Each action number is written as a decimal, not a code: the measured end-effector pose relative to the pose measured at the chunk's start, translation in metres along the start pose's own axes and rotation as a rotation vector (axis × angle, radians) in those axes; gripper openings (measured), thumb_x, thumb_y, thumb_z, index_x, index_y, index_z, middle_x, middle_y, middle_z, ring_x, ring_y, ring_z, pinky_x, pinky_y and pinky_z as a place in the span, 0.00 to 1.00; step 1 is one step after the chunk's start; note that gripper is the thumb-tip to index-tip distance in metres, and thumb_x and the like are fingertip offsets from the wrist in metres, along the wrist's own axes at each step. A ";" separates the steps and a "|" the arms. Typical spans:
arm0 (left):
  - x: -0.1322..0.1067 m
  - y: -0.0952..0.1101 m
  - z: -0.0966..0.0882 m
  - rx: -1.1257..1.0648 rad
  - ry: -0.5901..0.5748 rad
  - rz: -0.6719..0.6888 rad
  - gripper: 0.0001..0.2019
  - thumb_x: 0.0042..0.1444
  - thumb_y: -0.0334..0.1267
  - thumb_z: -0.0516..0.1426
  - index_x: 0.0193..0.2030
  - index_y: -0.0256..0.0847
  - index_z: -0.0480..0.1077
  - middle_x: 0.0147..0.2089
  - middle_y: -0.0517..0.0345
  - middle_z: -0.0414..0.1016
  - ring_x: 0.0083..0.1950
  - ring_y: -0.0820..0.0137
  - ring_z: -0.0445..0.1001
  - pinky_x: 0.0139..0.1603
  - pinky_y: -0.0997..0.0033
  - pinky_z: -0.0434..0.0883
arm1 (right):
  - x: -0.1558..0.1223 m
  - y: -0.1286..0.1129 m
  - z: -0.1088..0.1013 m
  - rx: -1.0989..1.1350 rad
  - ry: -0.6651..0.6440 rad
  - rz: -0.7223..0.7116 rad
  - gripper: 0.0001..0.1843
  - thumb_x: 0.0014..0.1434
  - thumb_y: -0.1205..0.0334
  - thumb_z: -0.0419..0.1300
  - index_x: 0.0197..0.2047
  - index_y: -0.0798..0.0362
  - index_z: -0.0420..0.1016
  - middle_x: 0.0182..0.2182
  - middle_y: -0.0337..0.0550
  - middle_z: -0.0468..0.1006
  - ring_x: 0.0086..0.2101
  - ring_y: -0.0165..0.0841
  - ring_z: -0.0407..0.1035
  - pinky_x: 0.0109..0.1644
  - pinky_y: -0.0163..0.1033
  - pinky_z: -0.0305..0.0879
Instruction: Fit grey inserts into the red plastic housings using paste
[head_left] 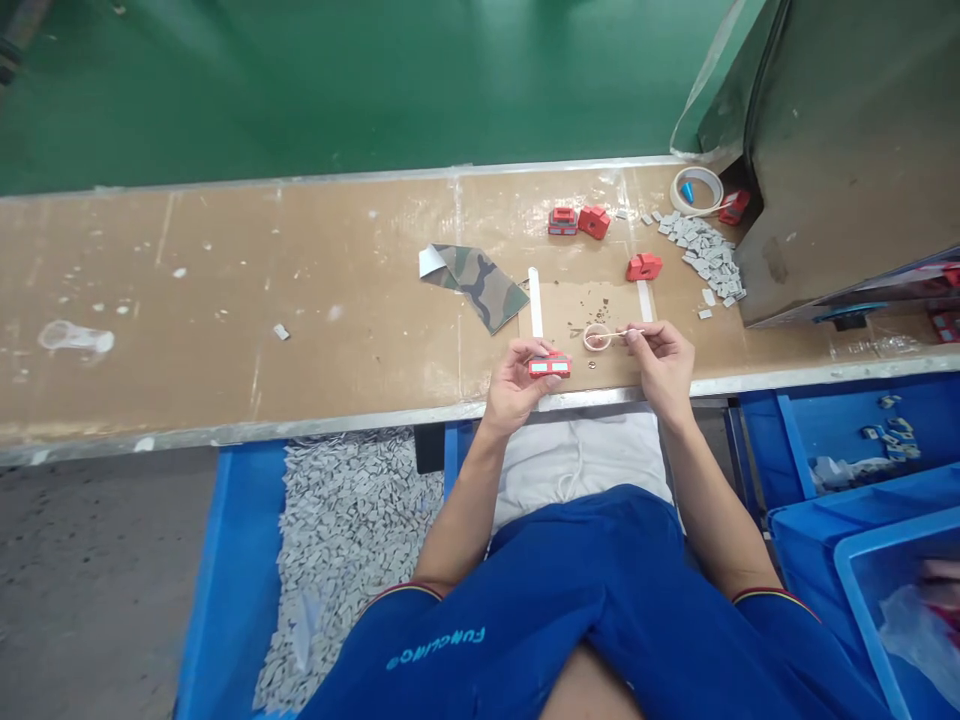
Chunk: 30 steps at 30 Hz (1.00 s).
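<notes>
My left hand [517,385] is closed round a small red toy-like block [550,366] with two pale rectangles on its front, just above the table's front edge. Pinched between thumb and finger of my right hand [664,360] is a thin pale stick [624,333]. Its far end reaches over a small round cup [597,338], whose contents are too small to make out. Close by lies a tiny metallic piece [592,365]. Dark crumbs [598,312] are scattered behind the cup. A white flat strip [535,300] lies behind my left hand.
Several more red blocks [643,267] stand farther back. A camouflage-patterned sheet [480,285] lies left of the strip. At the right are a tape roll [678,202], a heap of grey tiles [705,255] and a large upright panel [847,150]. Blue bins [232,540] sit below the table.
</notes>
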<state>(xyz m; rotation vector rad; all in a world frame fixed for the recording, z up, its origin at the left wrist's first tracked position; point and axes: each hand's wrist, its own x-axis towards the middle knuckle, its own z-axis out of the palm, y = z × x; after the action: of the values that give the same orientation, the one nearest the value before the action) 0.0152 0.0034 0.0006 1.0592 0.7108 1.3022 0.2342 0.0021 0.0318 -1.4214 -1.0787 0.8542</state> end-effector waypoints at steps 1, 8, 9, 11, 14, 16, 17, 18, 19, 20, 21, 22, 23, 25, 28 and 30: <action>-0.001 -0.001 0.000 0.039 0.012 0.001 0.21 0.53 0.45 0.75 0.48 0.46 0.73 0.49 0.57 0.79 0.50 0.68 0.82 0.55 0.65 0.80 | 0.000 0.000 0.000 -0.001 0.003 0.002 0.26 0.57 0.33 0.70 0.39 0.48 0.77 0.38 0.47 0.87 0.40 0.41 0.82 0.49 0.50 0.80; -0.012 0.001 0.004 0.290 -0.045 -0.046 0.20 0.57 0.42 0.71 0.56 0.42 0.79 0.57 0.47 0.82 0.56 0.61 0.84 0.59 0.62 0.80 | -0.005 -0.007 -0.001 0.040 0.057 0.005 0.25 0.57 0.33 0.70 0.38 0.47 0.75 0.33 0.44 0.86 0.34 0.39 0.81 0.43 0.47 0.79; -0.013 0.002 0.005 0.294 -0.060 -0.063 0.20 0.58 0.41 0.71 0.56 0.42 0.79 0.56 0.47 0.83 0.55 0.61 0.84 0.58 0.62 0.80 | -0.005 -0.008 0.000 0.039 0.060 -0.001 0.26 0.57 0.33 0.70 0.38 0.47 0.74 0.33 0.44 0.85 0.34 0.38 0.81 0.43 0.46 0.79; -0.014 0.002 0.005 0.293 -0.083 -0.105 0.20 0.58 0.41 0.71 0.56 0.41 0.80 0.55 0.46 0.85 0.53 0.61 0.85 0.57 0.61 0.81 | -0.005 -0.007 0.001 0.026 0.053 -0.003 0.27 0.56 0.31 0.69 0.37 0.47 0.74 0.32 0.44 0.85 0.34 0.38 0.81 0.43 0.46 0.79; -0.013 0.002 0.006 0.310 -0.084 -0.111 0.20 0.56 0.41 0.71 0.55 0.39 0.80 0.54 0.46 0.86 0.51 0.60 0.86 0.55 0.61 0.83 | -0.004 -0.004 0.002 0.010 0.041 0.007 0.29 0.55 0.29 0.69 0.36 0.47 0.74 0.32 0.43 0.85 0.34 0.39 0.81 0.45 0.47 0.79; -0.013 0.002 0.006 0.323 -0.075 -0.097 0.19 0.56 0.41 0.71 0.53 0.39 0.81 0.51 0.47 0.86 0.50 0.61 0.86 0.53 0.62 0.83 | -0.003 -0.002 0.003 0.016 0.045 0.003 0.28 0.55 0.29 0.70 0.36 0.47 0.74 0.31 0.43 0.84 0.34 0.39 0.81 0.45 0.47 0.79; -0.013 0.002 0.006 0.328 -0.076 -0.098 0.19 0.56 0.41 0.71 0.53 0.39 0.81 0.50 0.48 0.86 0.49 0.62 0.85 0.52 0.62 0.83 | -0.003 0.000 0.002 0.021 0.046 -0.001 0.28 0.55 0.30 0.70 0.36 0.47 0.74 0.31 0.42 0.84 0.34 0.38 0.81 0.45 0.47 0.79; -0.013 0.002 0.006 0.334 -0.079 -0.104 0.18 0.56 0.41 0.71 0.53 0.40 0.80 0.49 0.49 0.86 0.48 0.62 0.85 0.52 0.62 0.83 | -0.002 0.000 0.002 0.026 0.044 -0.004 0.28 0.55 0.30 0.70 0.35 0.47 0.74 0.30 0.42 0.84 0.34 0.38 0.81 0.44 0.46 0.79; -0.012 0.002 0.007 0.342 -0.084 -0.115 0.18 0.56 0.41 0.71 0.52 0.40 0.80 0.48 0.50 0.86 0.48 0.63 0.85 0.53 0.62 0.83 | -0.001 0.001 0.002 0.030 0.041 -0.005 0.28 0.55 0.30 0.71 0.35 0.47 0.74 0.30 0.42 0.84 0.33 0.38 0.81 0.44 0.45 0.78; -0.012 0.002 0.007 0.349 -0.091 -0.127 0.18 0.57 0.42 0.71 0.52 0.40 0.80 0.48 0.50 0.86 0.48 0.63 0.85 0.54 0.62 0.83 | -0.001 0.001 0.001 0.035 0.039 -0.006 0.28 0.54 0.30 0.71 0.35 0.48 0.74 0.29 0.41 0.84 0.33 0.37 0.81 0.43 0.45 0.78; -0.012 0.003 0.007 0.357 -0.097 -0.137 0.18 0.57 0.42 0.70 0.52 0.40 0.80 0.48 0.50 0.86 0.48 0.63 0.85 0.54 0.62 0.83 | 0.000 0.000 0.001 0.043 0.039 -0.011 0.28 0.54 0.30 0.71 0.35 0.48 0.74 0.29 0.40 0.84 0.32 0.37 0.80 0.43 0.44 0.78; -0.011 0.004 0.007 0.365 -0.103 -0.144 0.18 0.57 0.42 0.70 0.52 0.39 0.80 0.47 0.50 0.86 0.48 0.63 0.85 0.54 0.62 0.83 | -0.001 -0.001 0.000 0.054 0.044 -0.020 0.28 0.55 0.31 0.71 0.34 0.48 0.74 0.29 0.40 0.84 0.31 0.36 0.80 0.42 0.44 0.79; -0.011 0.004 0.007 0.370 -0.107 -0.147 0.17 0.57 0.42 0.70 0.52 0.39 0.79 0.47 0.50 0.86 0.48 0.64 0.85 0.54 0.62 0.83 | -0.002 -0.003 0.000 0.071 0.051 -0.033 0.27 0.55 0.32 0.72 0.34 0.48 0.75 0.29 0.39 0.84 0.30 0.35 0.80 0.41 0.42 0.78; -0.010 0.005 0.007 0.377 -0.119 -0.143 0.17 0.57 0.41 0.69 0.51 0.38 0.79 0.47 0.50 0.86 0.48 0.64 0.85 0.53 0.63 0.83 | -0.006 -0.008 0.000 0.106 0.063 -0.066 0.24 0.57 0.36 0.73 0.34 0.48 0.76 0.29 0.39 0.84 0.29 0.33 0.80 0.39 0.40 0.78; -0.010 0.006 0.007 0.391 -0.129 -0.127 0.16 0.58 0.41 0.69 0.51 0.38 0.79 0.47 0.50 0.85 0.48 0.64 0.85 0.52 0.66 0.83 | -0.021 -0.016 0.002 0.120 0.038 -0.121 0.18 0.60 0.44 0.73 0.35 0.49 0.78 0.32 0.40 0.86 0.31 0.33 0.82 0.38 0.39 0.78; -0.010 0.005 0.006 0.397 -0.126 -0.121 0.16 0.58 0.41 0.68 0.51 0.38 0.79 0.47 0.50 0.85 0.47 0.65 0.84 0.51 0.68 0.82 | -0.032 -0.020 0.003 0.096 -0.015 -0.152 0.14 0.62 0.48 0.73 0.37 0.48 0.79 0.36 0.42 0.87 0.36 0.35 0.84 0.42 0.40 0.80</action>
<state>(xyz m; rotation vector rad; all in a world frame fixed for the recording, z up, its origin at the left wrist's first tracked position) 0.0170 -0.0084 0.0062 1.3807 0.9458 1.0013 0.2177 -0.0269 0.0492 -1.2384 -1.1273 0.7973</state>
